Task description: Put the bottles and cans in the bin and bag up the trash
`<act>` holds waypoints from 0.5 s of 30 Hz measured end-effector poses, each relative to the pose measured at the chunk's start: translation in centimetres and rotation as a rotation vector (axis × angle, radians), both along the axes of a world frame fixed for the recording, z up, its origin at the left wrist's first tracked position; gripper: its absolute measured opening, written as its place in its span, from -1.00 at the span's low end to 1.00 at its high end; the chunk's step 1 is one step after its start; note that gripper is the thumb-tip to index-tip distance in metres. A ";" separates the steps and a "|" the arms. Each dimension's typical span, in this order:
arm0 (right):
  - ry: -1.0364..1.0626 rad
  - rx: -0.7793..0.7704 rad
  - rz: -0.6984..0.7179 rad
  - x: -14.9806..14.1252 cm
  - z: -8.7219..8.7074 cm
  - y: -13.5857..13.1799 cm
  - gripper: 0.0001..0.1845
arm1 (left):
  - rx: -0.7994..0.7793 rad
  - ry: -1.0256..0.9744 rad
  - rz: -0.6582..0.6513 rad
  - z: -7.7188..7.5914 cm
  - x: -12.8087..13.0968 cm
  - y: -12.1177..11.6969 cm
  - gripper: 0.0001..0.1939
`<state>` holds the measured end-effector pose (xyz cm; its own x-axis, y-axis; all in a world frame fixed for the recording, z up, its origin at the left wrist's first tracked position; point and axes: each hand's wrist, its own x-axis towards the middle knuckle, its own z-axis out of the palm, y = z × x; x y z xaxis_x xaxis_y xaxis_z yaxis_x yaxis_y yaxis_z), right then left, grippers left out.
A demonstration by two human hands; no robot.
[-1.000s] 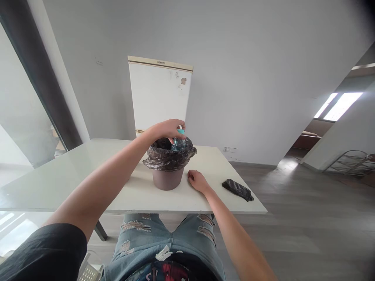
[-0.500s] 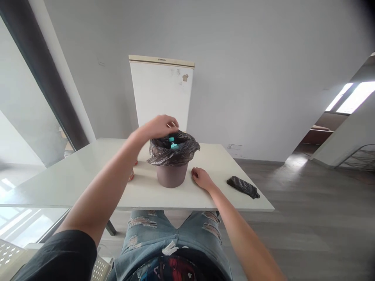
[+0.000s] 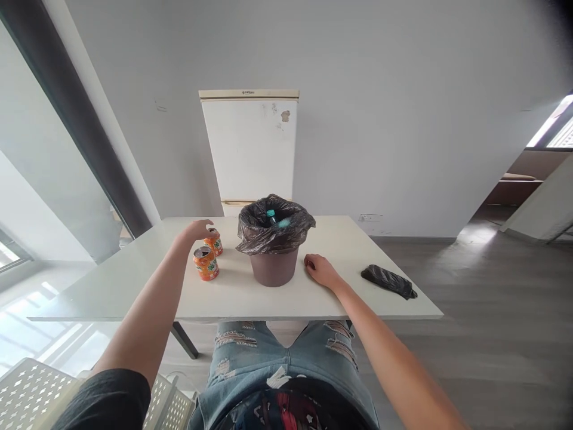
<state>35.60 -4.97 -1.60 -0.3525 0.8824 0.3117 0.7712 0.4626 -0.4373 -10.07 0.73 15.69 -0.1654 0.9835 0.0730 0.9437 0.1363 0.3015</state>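
My left hand (image 3: pixel 197 230) is over the left part of the table, fingers apart, at the top of the rear orange soda can (image 3: pixel 215 243). Whether it touches that can I cannot tell. A second orange soda can (image 3: pixel 206 266) stands upright in front of it, its top looking opened. To their right is a brownish trash bin (image 3: pixel 274 269) lined with a black trash bag (image 3: pixel 273 239). Inside the bin shows a plastic bottle with a teal cap (image 3: pixel 271 214). Beside the bin, my right hand (image 3: pixel 321 270) rests on the table with its fingers curled and nothing visible in them.
A folded black plastic bundle (image 3: pixel 388 281) lies on the right side of the white table (image 3: pixel 331 301). Behind the table stands a white refrigerator (image 3: pixel 253 143) against the grey wall. White perforated chairs (image 3: pixel 33 388) are at the lower left, beside a window.
My left hand has moved left from above the bin to the rear soda can. Both cans now show fully. My right hand stays on the table; the view has shifted slightly.
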 end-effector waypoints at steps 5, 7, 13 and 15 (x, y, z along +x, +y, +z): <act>0.000 -0.010 0.000 -0.1 0.2 -0.1 -0.83 | 0.072 -0.004 0.069 2.8 0.8 -0.9 -0.43; 0.007 -0.014 0.000 -0.1 0.2 -0.1 -0.84 | 0.270 -0.035 0.137 5.8 1.9 -3.0 -0.36; 0.021 -0.017 0.000 -0.1 0.3 -0.3 -0.86 | 0.869 -0.179 -0.066 14.0 8.5 -11.4 -0.41; 0.019 -0.017 0.000 -0.1 0.3 -0.3 -0.86 | 0.801 -0.193 -0.222 14.6 10.6 -12.7 -0.45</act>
<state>35.53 -5.26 -1.26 -0.3462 0.8878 0.3032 0.7627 0.4545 -0.4601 0.55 -11.99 30.32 -0.0554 0.6580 0.7510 0.8456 -0.3690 0.3857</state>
